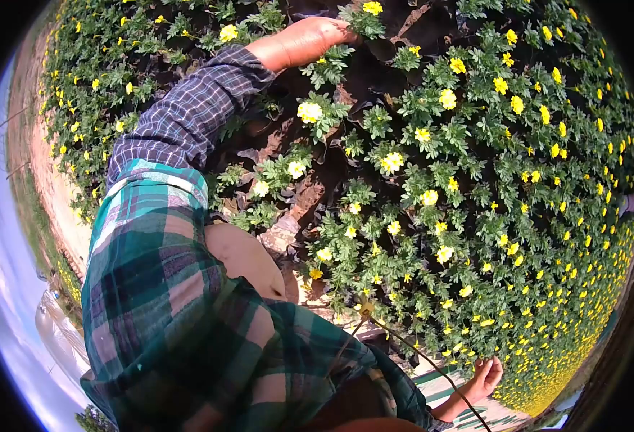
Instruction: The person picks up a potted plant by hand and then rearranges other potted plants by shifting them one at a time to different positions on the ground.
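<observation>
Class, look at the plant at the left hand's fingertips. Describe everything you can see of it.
The plant is small and bushy, with green, finely divided leaves and one bright yellow bloom showing at the top. It stands close to the picture's upper edge. The left hand reaches in from picture left, its fingertips at the leaves; whether they grip is unclear. The plant's base cannot be made out against the dark shade.

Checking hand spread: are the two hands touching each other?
No, the left hand is at a plant near the top, the right hand well apart at lower right.
</observation>
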Motion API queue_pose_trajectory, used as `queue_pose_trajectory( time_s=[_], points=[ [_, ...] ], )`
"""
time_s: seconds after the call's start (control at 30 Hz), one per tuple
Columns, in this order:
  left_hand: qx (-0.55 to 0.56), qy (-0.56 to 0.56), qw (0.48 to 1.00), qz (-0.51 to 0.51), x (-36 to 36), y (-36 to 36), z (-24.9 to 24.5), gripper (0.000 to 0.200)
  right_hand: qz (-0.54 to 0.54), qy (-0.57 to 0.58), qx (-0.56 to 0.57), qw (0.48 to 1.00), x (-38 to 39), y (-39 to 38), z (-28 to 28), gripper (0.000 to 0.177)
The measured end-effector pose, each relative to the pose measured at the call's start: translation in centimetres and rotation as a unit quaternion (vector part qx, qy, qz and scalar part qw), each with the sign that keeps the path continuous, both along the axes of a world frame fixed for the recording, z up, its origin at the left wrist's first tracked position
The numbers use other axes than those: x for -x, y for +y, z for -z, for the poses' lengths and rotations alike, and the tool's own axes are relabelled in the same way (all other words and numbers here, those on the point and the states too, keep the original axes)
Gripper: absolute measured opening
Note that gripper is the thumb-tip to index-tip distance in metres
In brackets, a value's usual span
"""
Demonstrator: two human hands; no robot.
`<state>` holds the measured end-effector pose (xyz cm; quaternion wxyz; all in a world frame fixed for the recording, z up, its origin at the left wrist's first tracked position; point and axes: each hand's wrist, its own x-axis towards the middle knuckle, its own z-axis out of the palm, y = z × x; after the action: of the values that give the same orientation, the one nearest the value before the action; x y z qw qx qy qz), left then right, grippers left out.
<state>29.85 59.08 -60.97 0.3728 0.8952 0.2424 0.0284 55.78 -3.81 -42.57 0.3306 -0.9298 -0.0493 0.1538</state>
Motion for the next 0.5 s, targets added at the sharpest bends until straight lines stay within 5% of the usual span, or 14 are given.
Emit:
queue_pose_trajectory(
  time_s=[0.1,0.17,0.23,0.33,0.43,0.5],
  points=[
    [0.146,-0.053,0.986,-0.061,0.8,-0.4,3.2,0.027,0.022,0.018,-0.005,1.000,-0.4,-1.1,0.2,0.018],
    [0.107,-0.039,0.992,-0.051,0.6,-0.5,3.1,0.029,0.041,-0.010,-0.064,0.997,-0.4,-0.4,0.9,0.015],
    [-0.179,-0.096,0.972,0.117,-0.3,-0.4,1.5,0.037,0.031,-0.002,-0.053,0.998,-1.1,-0.4,1.2,0.014],
    [-0.054,-0.057,0.995,0.065,-0.9,-0.4,1.3,0.038,0.033,-0.010,0.072,0.997,0.4,4.8,-1.6,0.027],
    [0.324,-0.114,0.932,-0.117,-1.4,-0.7,2.7,0.032,0.011,-0.014,0.071,0.997,0.2,4.2,-1.6,0.024],
    [0.325,-0.116,0.931,-0.124,-1.4,-0.2,3.6,0.030,0.001,-0.020,0.095,0.995,0.5,4.5,-1.8,0.024]
  ],
)
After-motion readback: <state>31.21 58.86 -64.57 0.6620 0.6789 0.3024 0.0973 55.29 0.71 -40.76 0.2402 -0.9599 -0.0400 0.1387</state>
